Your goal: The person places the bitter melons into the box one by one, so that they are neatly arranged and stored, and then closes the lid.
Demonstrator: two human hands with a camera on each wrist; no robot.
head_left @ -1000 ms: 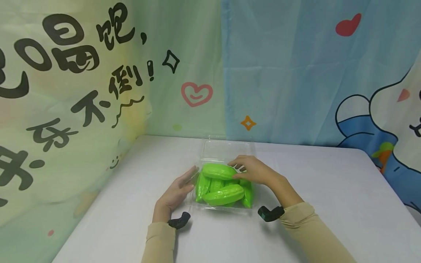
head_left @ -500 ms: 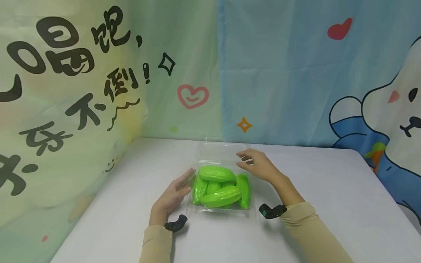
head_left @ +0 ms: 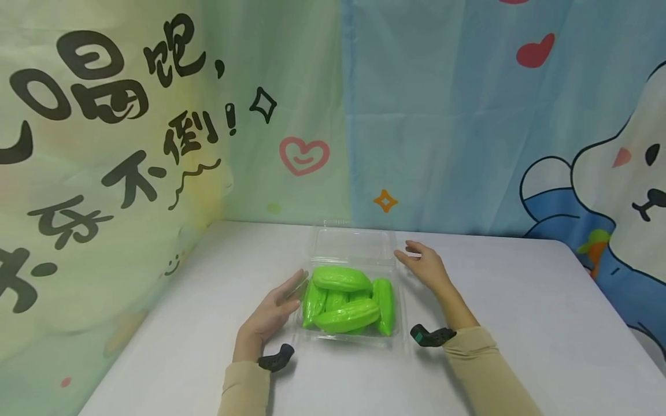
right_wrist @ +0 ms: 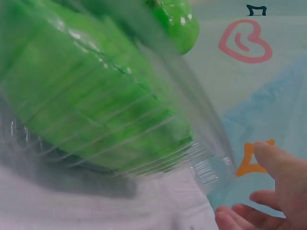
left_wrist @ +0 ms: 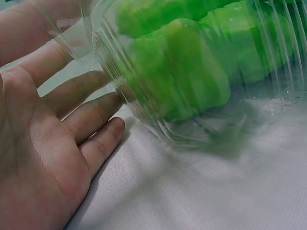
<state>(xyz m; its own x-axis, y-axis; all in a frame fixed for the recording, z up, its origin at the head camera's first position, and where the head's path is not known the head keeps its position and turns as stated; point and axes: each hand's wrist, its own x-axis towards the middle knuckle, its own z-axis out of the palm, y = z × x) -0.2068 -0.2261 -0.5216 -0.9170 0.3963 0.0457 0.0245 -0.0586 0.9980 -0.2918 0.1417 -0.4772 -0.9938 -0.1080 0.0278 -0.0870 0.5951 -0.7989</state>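
A clear plastic clamshell box (head_left: 400, 315) stands on the table, its lid (head_left: 350, 242) folded back flat behind it. Several glossy, bright green, elongated imitation vegetables (head_left: 346, 316) lie in the box, some across others; their exact kind is unclear. My left hand (head_left: 273, 312) rests along the box's left side, and its fingertips (left_wrist: 115, 127) meet the ribbed wall in the left wrist view. Off the back right corner, my right hand (head_left: 428, 267) hangs with fingers loosely bent, holding nothing. The right wrist view shows its thumb and fingers (right_wrist: 249, 218) apart from the box wall.
The white-covered table (head_left: 520, 323) reaches back to a printed cloth backdrop (head_left: 442, 115) with cartoon figures and lettering. Dark devices (head_left: 432, 336) are worn at both wrists.
My right hand has come off the green pieces and moved right, past the box's edge. The right-hand green piece now stands uncovered. My left hand stays at the box's side.
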